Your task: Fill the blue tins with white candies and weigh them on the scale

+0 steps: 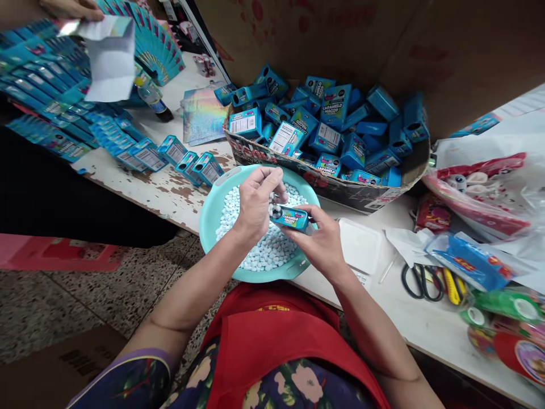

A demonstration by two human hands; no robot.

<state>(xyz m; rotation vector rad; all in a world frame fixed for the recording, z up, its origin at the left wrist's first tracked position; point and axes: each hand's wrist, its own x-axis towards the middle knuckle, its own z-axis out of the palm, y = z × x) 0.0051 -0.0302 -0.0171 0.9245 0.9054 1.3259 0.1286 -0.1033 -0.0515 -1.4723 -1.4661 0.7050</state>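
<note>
The white desk [409, 312], its paint flaking, stands over a speckled floor [162, 264]. A turquoise bowl [207, 227] of small white candies [272, 250] overhangs its near edge; a carton [366, 196] of blue boxes [304, 122] sits behind. Above the bowl, the right hand's [321, 238] grip grasps a small blue Caramelo Macizo box [291, 218], white-lettered. Its long axis runs roughly parallel to the near edge, its left end pointing to the left hand [256, 201], whose fingers are curled; whether that grip holds candies, I cannot tell.

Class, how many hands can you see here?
3: the wearer's left hand over the teal basin, the right hand holding a blue box, and another person's hand holding paper at upper left. Others may be hidden.
</note>
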